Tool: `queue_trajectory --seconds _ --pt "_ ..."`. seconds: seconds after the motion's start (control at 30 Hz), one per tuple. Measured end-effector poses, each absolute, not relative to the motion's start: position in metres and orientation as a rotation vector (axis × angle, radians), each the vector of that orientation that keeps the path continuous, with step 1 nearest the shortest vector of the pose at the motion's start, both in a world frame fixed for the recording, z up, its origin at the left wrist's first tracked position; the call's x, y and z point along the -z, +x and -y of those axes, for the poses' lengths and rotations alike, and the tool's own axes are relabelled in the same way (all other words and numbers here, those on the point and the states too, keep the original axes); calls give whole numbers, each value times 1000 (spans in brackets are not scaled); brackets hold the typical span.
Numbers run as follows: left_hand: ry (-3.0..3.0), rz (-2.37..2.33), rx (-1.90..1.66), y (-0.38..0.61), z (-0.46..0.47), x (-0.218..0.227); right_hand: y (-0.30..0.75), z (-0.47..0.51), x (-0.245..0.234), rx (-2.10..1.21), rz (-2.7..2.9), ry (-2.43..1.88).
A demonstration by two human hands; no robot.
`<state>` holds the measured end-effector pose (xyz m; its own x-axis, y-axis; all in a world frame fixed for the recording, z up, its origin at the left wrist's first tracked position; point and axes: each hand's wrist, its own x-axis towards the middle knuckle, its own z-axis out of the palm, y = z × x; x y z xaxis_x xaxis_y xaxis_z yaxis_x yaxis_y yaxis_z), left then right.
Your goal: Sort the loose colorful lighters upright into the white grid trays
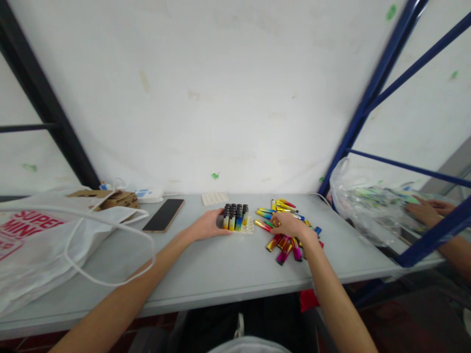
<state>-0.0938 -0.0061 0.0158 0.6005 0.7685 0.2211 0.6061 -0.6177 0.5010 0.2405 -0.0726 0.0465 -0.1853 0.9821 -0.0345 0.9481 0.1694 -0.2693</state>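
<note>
A small white tray [249, 227] near the table's middle holds several colourful lighters [235, 215] standing upright with black tops. My left hand [208, 225] rests against the tray's left side, fingers curled on its edge. To the right lies a loose pile of colourful lighters [283, 242]. My right hand [290, 224] lies on top of this pile with its fingers bent over the lighters; whether it grips one is hidden.
A black phone [164, 214], a torn cardboard box [114, 198] and a white plastic bag with red print [44, 240] lie left. An empty white tray [215, 198] sits at the wall. A clear bag [364, 206], blue rack bars [434, 235] and another person's hands [429, 210] are right.
</note>
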Motion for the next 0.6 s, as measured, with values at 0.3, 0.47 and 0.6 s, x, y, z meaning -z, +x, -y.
queue_trajectory --seconds 0.3,0.47,0.6 --pt "2438 -1064 -610 -94 10 -20 234 76 -55 -278 2391 -1842" --pt "2442 -1072 -599 -94 9 -20 232 78 -59 -164 2384 -1819" --pt "2452 -1070 -588 -94 9 -20 231 76 -60 -147 2310 -1786"
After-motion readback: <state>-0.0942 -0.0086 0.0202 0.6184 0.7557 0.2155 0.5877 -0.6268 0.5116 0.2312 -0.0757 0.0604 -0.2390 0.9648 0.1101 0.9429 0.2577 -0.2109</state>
